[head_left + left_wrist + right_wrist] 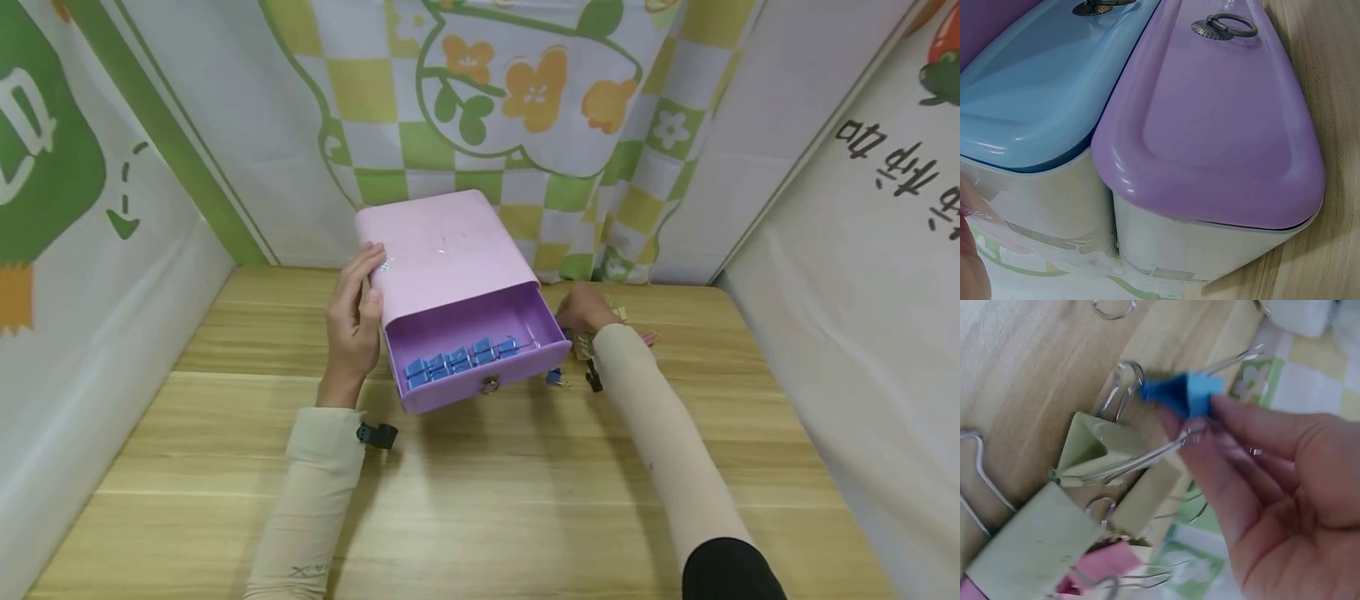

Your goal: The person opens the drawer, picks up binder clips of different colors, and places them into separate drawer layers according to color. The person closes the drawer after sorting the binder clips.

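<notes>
A pink drawer box (pixel 450 242) stands on the table with its top purple drawer (pixel 525 362) pulled out. Several blue binder clips (pixel 459 360) lie in a row inside it. My left hand (pixel 352 329) rests against the box's left side, fingers extended on the top edge. Beyond the drawer's right corner, my right hand (pixel 585 308) pinches a blue binder clip (pixel 1204 394) between thumb and fingers, just above the loose clips. Beneath it lie pale yellow binder clips (pixel 1029 537) and a pink binder clip (pixel 1107 562).
Lower in the box, a blue drawer (pixel 1029 94) and a purple drawer (pixel 1222 112) are closed, each with a ring pull. Another blue clip (pixel 554 377) and a black clip (pixel 593 377) lie right of the open drawer. A checked curtain (pixel 487 158) hangs behind.
</notes>
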A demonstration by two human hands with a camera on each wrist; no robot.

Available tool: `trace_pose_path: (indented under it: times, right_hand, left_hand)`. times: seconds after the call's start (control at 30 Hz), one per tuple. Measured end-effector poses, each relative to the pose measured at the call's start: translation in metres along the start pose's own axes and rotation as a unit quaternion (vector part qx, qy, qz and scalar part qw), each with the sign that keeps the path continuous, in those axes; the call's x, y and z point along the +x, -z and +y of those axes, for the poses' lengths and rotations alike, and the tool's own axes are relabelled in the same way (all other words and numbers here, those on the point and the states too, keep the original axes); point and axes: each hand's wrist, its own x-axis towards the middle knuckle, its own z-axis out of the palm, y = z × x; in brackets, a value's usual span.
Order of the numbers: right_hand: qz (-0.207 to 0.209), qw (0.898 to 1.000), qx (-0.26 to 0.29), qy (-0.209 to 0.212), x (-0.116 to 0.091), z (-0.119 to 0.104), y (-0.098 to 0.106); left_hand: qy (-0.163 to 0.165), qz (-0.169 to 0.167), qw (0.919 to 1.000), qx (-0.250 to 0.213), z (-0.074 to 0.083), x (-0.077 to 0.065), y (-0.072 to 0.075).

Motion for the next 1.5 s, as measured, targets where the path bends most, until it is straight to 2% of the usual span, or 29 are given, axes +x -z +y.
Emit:
trace_pose_path:
  times: [0.07,0.17,0.2,0.33,0.43,0.53,0.57,0.63,0.73,0.9,0.97,1.03,1.07,1.2,1.27,1.3,1.37,1.43,1.5]
  right_hand:
    - [-0.027,0.997,0.068,-0.010,-0.003,0.005,0.002]
    - [-0.062,0.980,0.188,-0.034,-0.006,0.016,0.002]
    - [-0.071,0.969,0.232,-0.043,-0.006,0.019,0.002]
    - [-0.089,0.925,0.363,-0.070,-0.009,0.031,0.009]
    - [-0.091,0.880,0.460,-0.069,-0.013,0.038,0.017]
    - [-0.092,0.827,0.553,-0.050,-0.019,0.041,0.026]
    - [-0.095,0.813,0.573,-0.044,-0.022,0.042,0.029]
    - [-0.099,0.795,0.597,-0.035,-0.028,0.041,0.036]
    - [-0.112,0.784,0.610,-0.012,-0.039,0.037,0.048]
    - [-0.138,0.784,0.602,0.054,-0.067,0.015,0.067]
    - [-0.140,0.792,0.589,0.076,-0.079,0.002,0.073]
    - [-0.136,0.809,0.563,0.097,-0.090,-0.013,0.079]
    - [-0.131,0.825,0.539,0.108,-0.094,-0.020,0.082]
    - [-0.081,0.901,0.395,0.157,-0.111,-0.048,0.090]
    - [-0.046,0.929,0.316,0.188,-0.117,-0.058,0.092]
    - [-0.028,0.938,0.280,0.201,-0.119,-0.063,0.092]
    - [0.002,0.948,0.221,0.230,-0.121,-0.070,0.092]
    - [0.026,0.949,0.173,0.261,-0.122,-0.076,0.091]
    - [0.046,0.945,0.125,0.298,-0.123,-0.079,0.088]
  left_hand:
    - [-0.001,0.001,1.0000,0.001,0.006,0.001,0.000]
    - [-0.004,0.000,1.0000,0.002,0.008,0.001,0.000]
    - [-0.004,0.000,1.0000,0.003,0.007,0.001,0.000]
    - [-0.006,0.000,1.0000,0.004,-0.014,-0.004,0.003]
    - [-0.010,0.000,0.9999,0.005,-0.030,-0.006,0.005]
    - [-0.012,0.000,0.9999,0.002,-0.031,-0.006,0.006]
    - [-0.013,0.000,0.9999,0.001,-0.031,-0.006,0.005]
    - [-0.015,0.001,0.9999,0.001,-0.032,-0.006,0.006]
    - [-0.015,0.003,0.9999,0.003,-0.034,-0.006,0.006]
    - [-0.010,0.003,0.9999,0.007,-0.034,-0.006,0.006]
    - [-0.009,0.003,0.9999,0.006,-0.033,-0.006,0.006]
    - [-0.007,0.005,0.9999,0.006,-0.030,-0.005,0.005]
    - [-0.007,0.006,0.9999,0.006,-0.028,-0.004,0.005]
    - [-0.004,0.008,0.9999,0.005,-0.011,-0.001,0.003]
    - [-0.002,0.008,1.0000,0.005,-0.001,0.001,0.003]
    - [-0.001,0.008,1.0000,0.004,0.003,0.001,0.002]
    - [0.000,0.008,1.0000,0.004,0.008,0.002,0.001]
    - [0.000,0.007,1.0000,0.003,0.009,0.002,0.000]
    - [-0.003,0.006,1.0000,0.003,0.007,0.002,0.000]
